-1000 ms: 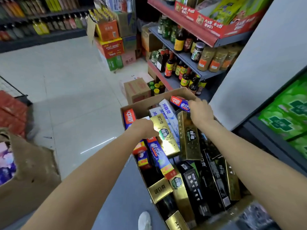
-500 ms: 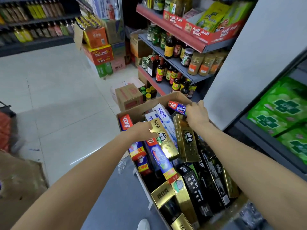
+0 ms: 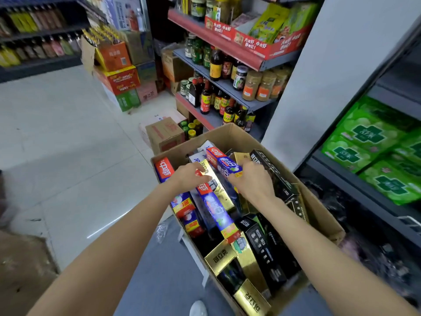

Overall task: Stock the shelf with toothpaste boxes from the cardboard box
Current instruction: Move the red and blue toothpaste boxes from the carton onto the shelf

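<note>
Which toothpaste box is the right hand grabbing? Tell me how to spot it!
Find the open cardboard box on the floor beside the shelf. Near its far end the right hand grips a red-and-blue toothpaste box. It sits tilted above the pile, unlike the gold and black boxes lying around it.

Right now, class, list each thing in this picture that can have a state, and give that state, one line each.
Cardboard box: open, crowded with toothpaste boxes.
Red-and-blue toothpaste box: raised above the pile, gripped by the right hand.
Left hand: fingers on the toothpaste boxes; grip unclear.
Gold toothpaste box: lying tilted in the pile.
</note>
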